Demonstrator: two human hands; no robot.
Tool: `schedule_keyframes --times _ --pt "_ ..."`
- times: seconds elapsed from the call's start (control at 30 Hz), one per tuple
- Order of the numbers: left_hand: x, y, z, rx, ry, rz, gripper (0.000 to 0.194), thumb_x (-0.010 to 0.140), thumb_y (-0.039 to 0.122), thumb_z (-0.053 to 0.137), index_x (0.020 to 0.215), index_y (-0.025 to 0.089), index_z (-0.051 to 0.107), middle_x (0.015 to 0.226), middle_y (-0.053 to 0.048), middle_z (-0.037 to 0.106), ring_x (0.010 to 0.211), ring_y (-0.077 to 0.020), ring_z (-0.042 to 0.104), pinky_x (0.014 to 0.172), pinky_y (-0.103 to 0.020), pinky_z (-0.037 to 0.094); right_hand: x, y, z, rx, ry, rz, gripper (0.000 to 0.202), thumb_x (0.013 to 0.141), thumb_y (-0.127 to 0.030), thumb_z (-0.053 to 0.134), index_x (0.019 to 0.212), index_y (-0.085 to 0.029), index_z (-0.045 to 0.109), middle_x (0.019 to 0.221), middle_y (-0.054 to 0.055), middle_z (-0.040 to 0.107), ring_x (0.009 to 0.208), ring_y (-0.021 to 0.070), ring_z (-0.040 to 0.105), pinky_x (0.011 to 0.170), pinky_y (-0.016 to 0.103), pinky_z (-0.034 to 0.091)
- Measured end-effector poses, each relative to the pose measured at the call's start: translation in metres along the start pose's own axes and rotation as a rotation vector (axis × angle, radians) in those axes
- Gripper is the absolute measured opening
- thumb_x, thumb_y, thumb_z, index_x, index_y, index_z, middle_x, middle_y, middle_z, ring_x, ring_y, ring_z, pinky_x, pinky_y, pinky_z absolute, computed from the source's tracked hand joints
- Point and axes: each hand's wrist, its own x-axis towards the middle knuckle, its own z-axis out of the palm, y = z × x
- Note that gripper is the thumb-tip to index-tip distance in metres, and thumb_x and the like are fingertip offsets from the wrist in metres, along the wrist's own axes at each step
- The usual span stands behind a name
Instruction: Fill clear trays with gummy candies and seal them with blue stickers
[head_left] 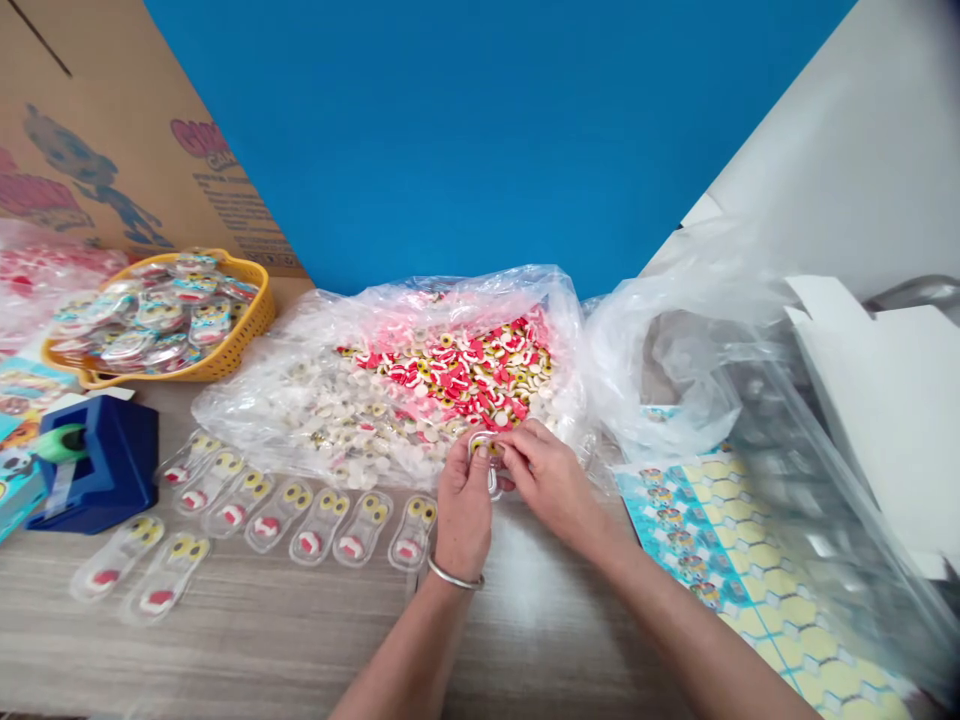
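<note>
My left hand [463, 500], with a metal bangle at its wrist, grips a clear plastic blister tray [492, 480] just in front of the candy bag. A yellow eye-shaped piece shows in the tray's top end. My right hand [541, 478] is closed in a pinch at the tray's right side; whatever its fingertips hold is hidden. Behind both hands lies an open clear bag [262, 400] of loose red-and-white mouth pieces [480, 370] and yellow eye pieces. To the left, a row of clear blister trays [315, 528] holds two yellow eyes and one red mouth each.
A yellow basket [259, 315] of packed blisters stands at back left, near a blue tape dispenser [112, 465]. Printed card sheets [697, 540] and clear plastic sheets [832, 480] lie at right. A cardboard carton [112, 120] and blue panel [480, 130] stand behind.
</note>
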Motion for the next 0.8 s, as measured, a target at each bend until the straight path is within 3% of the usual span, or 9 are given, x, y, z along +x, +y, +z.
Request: schedule_keyframes --times 0.13,0.3,0.4,0.8 --pt "0.001 0.002 0.000 0.002 0.010 0.011 0.032 0.091 0.042 0.057 0.117 0.024 0.058 0.112 -0.006 0.067 0.085 -0.0171 0.069 0.070 -0.028 0.055 0.016 0.016 -0.006 -0.085 0.008 0.086 0.021 0.094 -0.014 0.048 0.104 -0.020 0.066 0.098 0.005 0.064 0.092 0.0168 0.061 0.082 0.026 0.045" --pt "0.002 0.003 0.001 -0.070 0.078 0.008 0.037 0.091 0.044 0.057 0.122 0.024 0.056 0.116 -0.008 0.066 0.088 -0.0184 0.070 0.073 -0.030 0.057 0.043 0.023 -0.009 -0.428 -0.278 0.111 0.024 0.093 -0.018 0.049 0.106 -0.025 0.067 0.106 0.005 0.061 0.094 0.0172 0.061 0.075 0.025 0.042" --pt "0.002 0.002 0.001 -0.135 0.086 0.002 0.039 0.090 0.043 0.058 0.123 0.024 0.057 0.120 -0.009 0.065 0.089 -0.0198 0.070 0.075 -0.032 0.058 0.053 0.022 -0.006 -0.539 -0.365 0.108 0.024 0.095 -0.022 0.045 0.104 -0.026 0.067 0.105 0.006 0.060 0.090 0.0178 0.062 0.070 0.025 0.041" --pt "-0.002 0.003 0.005 -0.229 0.112 -0.040 0.038 0.088 0.045 0.060 0.120 0.024 0.057 0.112 -0.008 0.069 0.092 -0.0221 0.070 0.078 -0.035 0.057 0.059 0.033 -0.003 -0.487 -0.482 0.061 0.029 0.090 -0.019 0.044 0.102 -0.025 0.070 0.112 0.007 0.061 0.099 0.0190 0.061 0.078 0.026 0.041"
